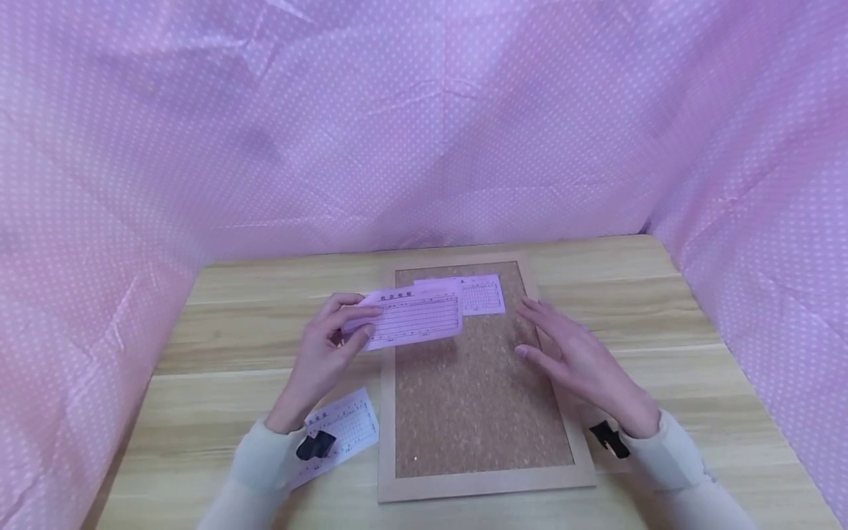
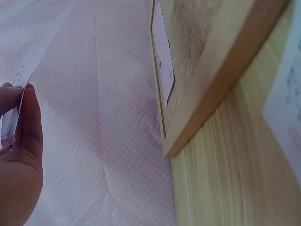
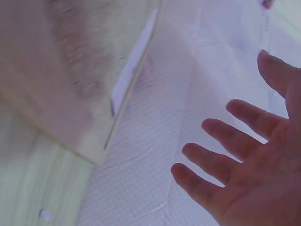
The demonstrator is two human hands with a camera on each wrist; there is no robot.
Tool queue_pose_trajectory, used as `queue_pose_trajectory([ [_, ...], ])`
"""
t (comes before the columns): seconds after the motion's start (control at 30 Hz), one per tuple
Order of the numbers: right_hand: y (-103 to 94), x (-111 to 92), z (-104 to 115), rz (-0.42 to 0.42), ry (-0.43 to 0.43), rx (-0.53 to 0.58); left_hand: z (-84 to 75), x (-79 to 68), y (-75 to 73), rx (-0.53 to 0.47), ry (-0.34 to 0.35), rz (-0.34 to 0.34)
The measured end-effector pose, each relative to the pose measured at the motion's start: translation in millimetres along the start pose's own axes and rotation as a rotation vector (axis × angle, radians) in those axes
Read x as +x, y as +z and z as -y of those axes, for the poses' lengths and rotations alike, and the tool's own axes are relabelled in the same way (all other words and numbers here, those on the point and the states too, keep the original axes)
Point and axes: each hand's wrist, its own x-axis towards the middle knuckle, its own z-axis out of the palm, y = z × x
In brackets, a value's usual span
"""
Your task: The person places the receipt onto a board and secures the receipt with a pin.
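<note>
Between thumb and fingers, my left hand point(image 1: 327, 342) pinches a thin pad of printed, ruled forms point(image 1: 417, 316), raised above the left side of a cork board point(image 1: 483, 397). The pad's edge shows in the left wrist view, with a top sheet point(image 2: 44, 44) slanting up from it. One printed slip point(image 1: 486, 294) lies on the upper part of the cork, partly hidden behind the pad. My right hand point(image 1: 579, 353) hovers by the board's right edge, fingers spread and holding nothing; the right wrist view shows its bare palm point(image 3: 263, 188).
Another printed slip point(image 1: 351, 430) lies on the wooden table point(image 1: 232, 397) left of the board, partly under my left wrist. A wooden frame point(image 1: 490, 483) borders the cork. Pink dotted cloth point(image 1: 424, 147) encloses the back and sides. A small white object point(image 3: 44, 214) is on the table.
</note>
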Motion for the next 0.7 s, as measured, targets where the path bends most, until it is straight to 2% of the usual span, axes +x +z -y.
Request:
queue_pose_trajectory([
  [0.13, -1.9, 3.6, 9.1, -0.106, -0.042, 0.051, -1.3, 3.7, 13.2, -0.025, 0.008, -0.002],
  [0.27, -0.5, 10.5, 16.9, -0.172, -0.061, 0.125, -2.1, 6.2, 26.7, -0.049, -0.002, 0.001],
  [0.43, 6.0, 21.4, 23.4, -0.176, -0.06, 0.29, -2.0, 5.3, 41.0, -0.072, -0.031, -0.002],
  [0.57, 11.6, 26.0, 25.6, -0.177, -0.012, 0.433, 2.4, 4.2, 51.1, -0.073, -0.03, 0.024],
  [0.7, 15.6, 29.6, 25.7, -0.206, 0.029, 0.493, 5.7, 4.6, 58.4, -0.069, -0.039, 0.029],
])
